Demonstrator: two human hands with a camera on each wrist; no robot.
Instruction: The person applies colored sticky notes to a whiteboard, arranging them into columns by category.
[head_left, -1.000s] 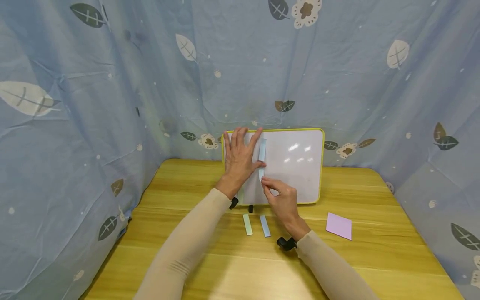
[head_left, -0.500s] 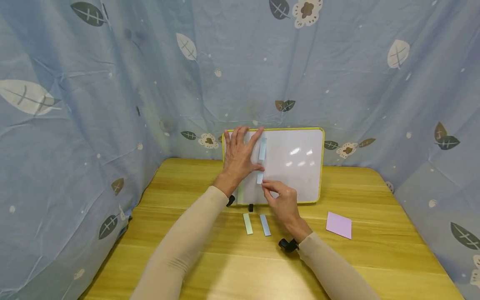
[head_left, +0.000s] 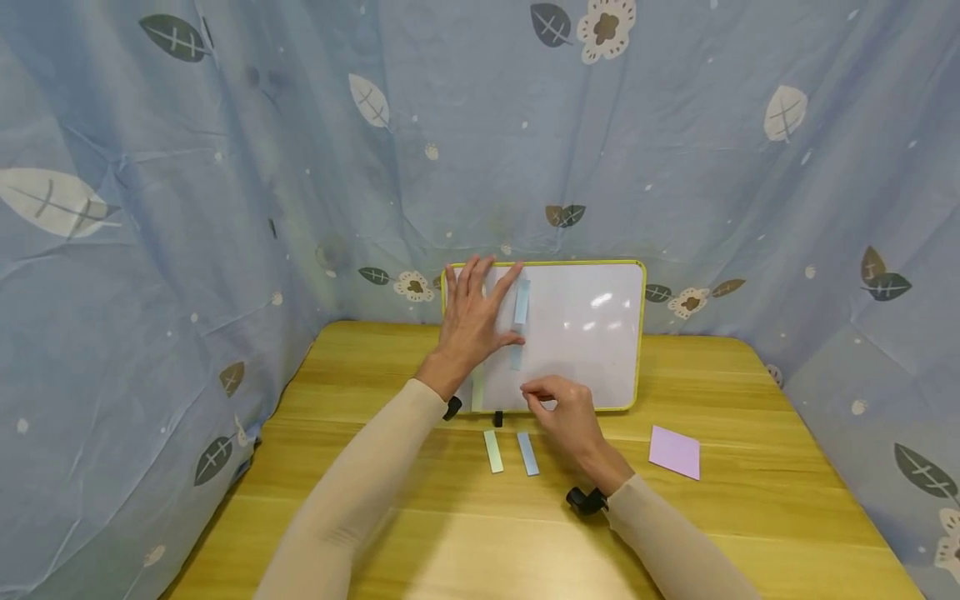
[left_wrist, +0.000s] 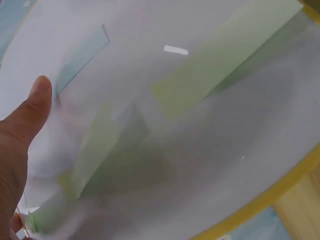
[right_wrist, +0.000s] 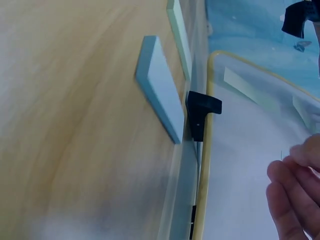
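Across the left of the whiteboard (head_left: 581, 358), the left hand (head_left: 468, 321) spreads wide, screening from my head view the upper green strips (left_wrist: 95, 147) its wrist view reveals; two blue strips (head_left: 522, 302) show beside it. The right hand (head_left: 566, 412) is bunched narrow (bare, as far as I can see), near a green pad (head_left: 492, 452) and blue pad (head_left: 528, 454) on the bench (head_left: 480, 533); a purple pad (head_left: 674, 452) lies rightward.

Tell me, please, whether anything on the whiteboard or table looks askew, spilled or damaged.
Nothing looks spilled or damaged. The green sticky strip near the bottom edge of the whiteboard looks slightly odd: a shadow runs along one side, so it may not lie flat.
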